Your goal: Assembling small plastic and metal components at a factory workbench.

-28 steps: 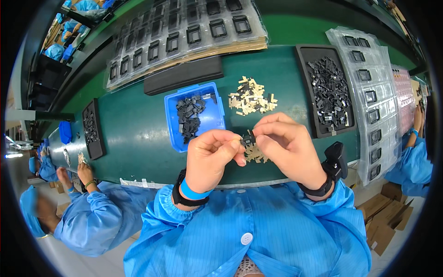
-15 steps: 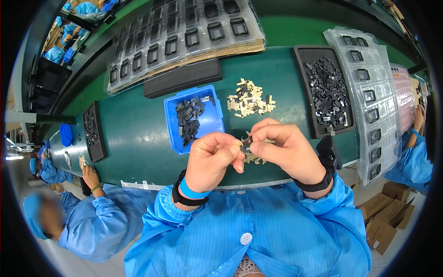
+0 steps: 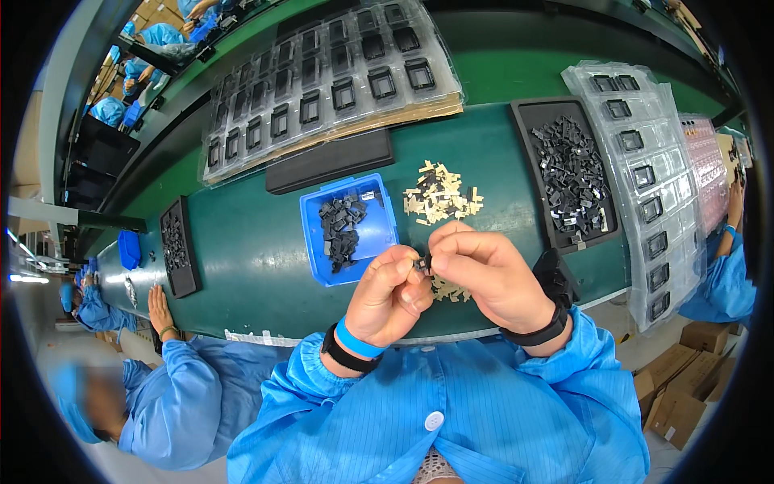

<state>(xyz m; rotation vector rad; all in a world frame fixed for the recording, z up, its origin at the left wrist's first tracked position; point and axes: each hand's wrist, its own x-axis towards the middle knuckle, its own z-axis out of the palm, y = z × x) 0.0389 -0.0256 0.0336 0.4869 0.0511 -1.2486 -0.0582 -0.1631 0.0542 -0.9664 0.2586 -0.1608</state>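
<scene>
Near the front of the green bench, both my hands meet at the fingertips around one small black piece with a metallic glint (image 3: 421,264). My left hand (image 3: 389,295) pinches it between thumb and fingers. My right hand (image 3: 490,273) is closed on the piece from the other side; its fingers partly hide it. Just beyond my left hand stands a blue bin (image 3: 372,229) with small black parts (image 3: 340,230) inside. A pile of small beige pieces (image 3: 442,195) lies beyond my hands. More beige pieces (image 3: 451,290) lie below them, partly covered by my right hand.
At right, a black tray (image 3: 532,165) holds many small black parts beside clear plastic trays (image 3: 645,198) with black frames. A stack of clear trays (image 3: 318,133) and a black block (image 3: 330,161) are at the back. A co-worker's hand (image 3: 161,310) rests on the bench at left.
My fingertips have drawn closer together on the black piece, and the pale bit at my left thumb no longer shows. The co-worker's hand at left now lies flatter. The view has shifted slightly.
</scene>
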